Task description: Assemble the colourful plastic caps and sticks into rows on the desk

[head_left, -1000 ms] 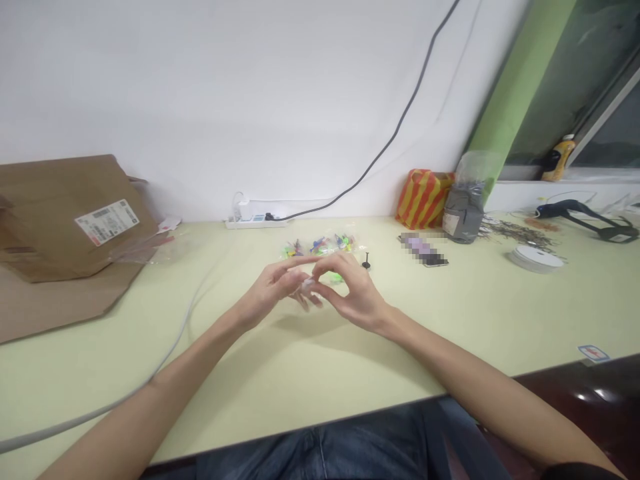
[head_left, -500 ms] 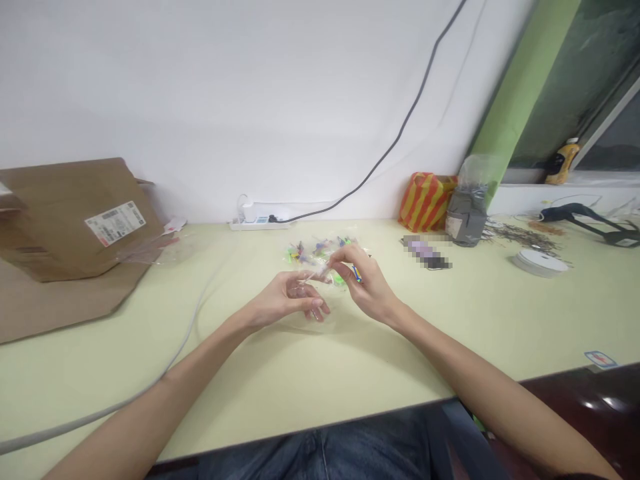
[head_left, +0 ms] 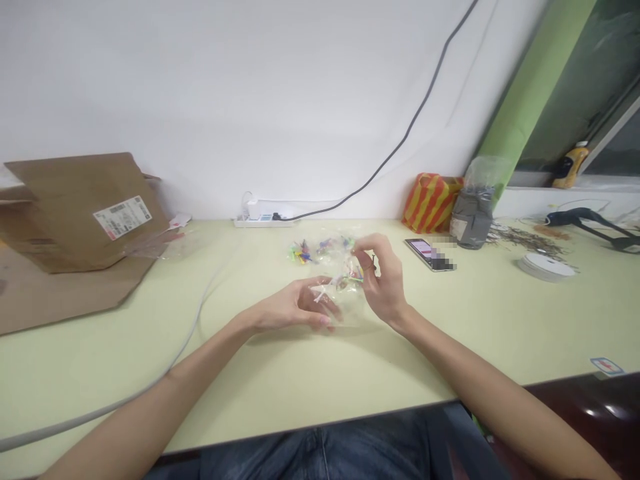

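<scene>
Since the last view, my right hand [head_left: 383, 279] has drawn up and away from my left hand [head_left: 293, 307], and a clear plastic bag [head_left: 343, 303] now sits between them. My left hand curls around the bag's near side. My right thumb and forefinger [head_left: 371, 252] pinch together just above the bag, though I can't tell on what. Beyond my left fingertips lies a bag of small colourful pieces [head_left: 303, 252]; a phone [head_left: 425, 253] lies past my right hand.
</scene>
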Tool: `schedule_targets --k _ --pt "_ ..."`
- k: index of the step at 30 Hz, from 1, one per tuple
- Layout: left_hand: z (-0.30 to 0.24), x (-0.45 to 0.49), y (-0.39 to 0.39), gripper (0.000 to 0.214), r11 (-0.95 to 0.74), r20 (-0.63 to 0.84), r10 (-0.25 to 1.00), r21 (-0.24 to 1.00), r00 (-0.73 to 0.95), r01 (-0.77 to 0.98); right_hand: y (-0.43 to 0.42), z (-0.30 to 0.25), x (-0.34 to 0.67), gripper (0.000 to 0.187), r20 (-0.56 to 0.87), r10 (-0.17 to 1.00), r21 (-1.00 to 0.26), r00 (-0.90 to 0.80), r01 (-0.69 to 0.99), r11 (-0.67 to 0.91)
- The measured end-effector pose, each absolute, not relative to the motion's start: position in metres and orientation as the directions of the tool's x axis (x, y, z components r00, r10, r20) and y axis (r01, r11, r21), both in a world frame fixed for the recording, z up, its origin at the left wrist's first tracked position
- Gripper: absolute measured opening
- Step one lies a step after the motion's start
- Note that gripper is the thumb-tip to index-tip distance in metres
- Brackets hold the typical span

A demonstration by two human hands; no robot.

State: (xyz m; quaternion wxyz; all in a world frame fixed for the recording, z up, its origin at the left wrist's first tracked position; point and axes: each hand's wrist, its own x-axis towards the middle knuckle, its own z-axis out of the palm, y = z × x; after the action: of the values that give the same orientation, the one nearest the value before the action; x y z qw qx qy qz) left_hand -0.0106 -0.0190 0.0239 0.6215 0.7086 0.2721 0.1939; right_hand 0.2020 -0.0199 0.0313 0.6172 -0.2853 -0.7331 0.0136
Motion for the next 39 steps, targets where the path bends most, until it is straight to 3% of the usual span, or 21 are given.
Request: schedule_targets --k 4,11,15,19,23,29,31,33,36,39 --pt "0.019 -0.009 -0.019 0.069 -0.065 -0.066 0.619 0.989 0.783 0.135 -0.019 0.029 0.203 0.016 0.884 0.439 -0.337 -0.160 0.432 0.836" --pt "0.020 -0.013 -0.012 0.077 -0.103 -0.081 0.668 0.975 0.740 0.199 -0.018 0.029 0.207 0.020 0.916 0.392 -0.301 -0.088 0.497 0.814" --pt "0.018 -0.011 -0.013 0.066 -0.082 -0.074 0.617 0.984 0.784 0.157 -0.019 0.031 0.207 0.018 0.913 0.391 -0.295 -0.117 0.471 0.831" --pt "0.019 -0.011 -0.014 0.044 -0.105 -0.069 0.581 0.982 0.811 0.159 -0.018 0.031 0.202 0.016 0.886 0.373 -0.250 -0.274 0.397 0.883" --pt "0.022 -0.013 -0.014 0.041 -0.129 -0.047 0.602 0.979 0.797 0.156 -0.018 0.029 0.200 0.013 0.916 0.373 -0.289 -0.146 0.405 0.868" --pt "0.018 -0.014 -0.012 0.045 -0.146 -0.023 0.661 0.977 0.750 0.159 0.000 0.024 0.213 0.012 0.882 0.469 -0.404 -0.045 0.442 0.801" --pt "0.014 -0.013 -0.010 0.047 -0.165 0.020 0.724 0.975 0.689 0.145 0.016 0.017 0.221 0.018 0.839 0.545 -0.474 -0.009 0.482 0.737" --pt "0.012 -0.014 -0.006 0.047 -0.182 0.099 0.792 0.980 0.602 0.079 0.032 0.009 0.229 0.019 0.750 0.657 -0.504 -0.078 0.576 0.644" --pt "0.011 -0.017 -0.001 0.046 -0.190 0.195 0.857 0.980 0.477 -0.058 0.046 -0.002 0.239 0.014 0.537 0.794 -0.396 -0.285 0.746 0.536" --pt "0.013 -0.021 0.002 0.050 -0.175 0.214 0.879 0.976 0.427 -0.130 0.043 -0.005 0.236 0.013 0.413 0.808 -0.268 -0.419 0.792 0.548"
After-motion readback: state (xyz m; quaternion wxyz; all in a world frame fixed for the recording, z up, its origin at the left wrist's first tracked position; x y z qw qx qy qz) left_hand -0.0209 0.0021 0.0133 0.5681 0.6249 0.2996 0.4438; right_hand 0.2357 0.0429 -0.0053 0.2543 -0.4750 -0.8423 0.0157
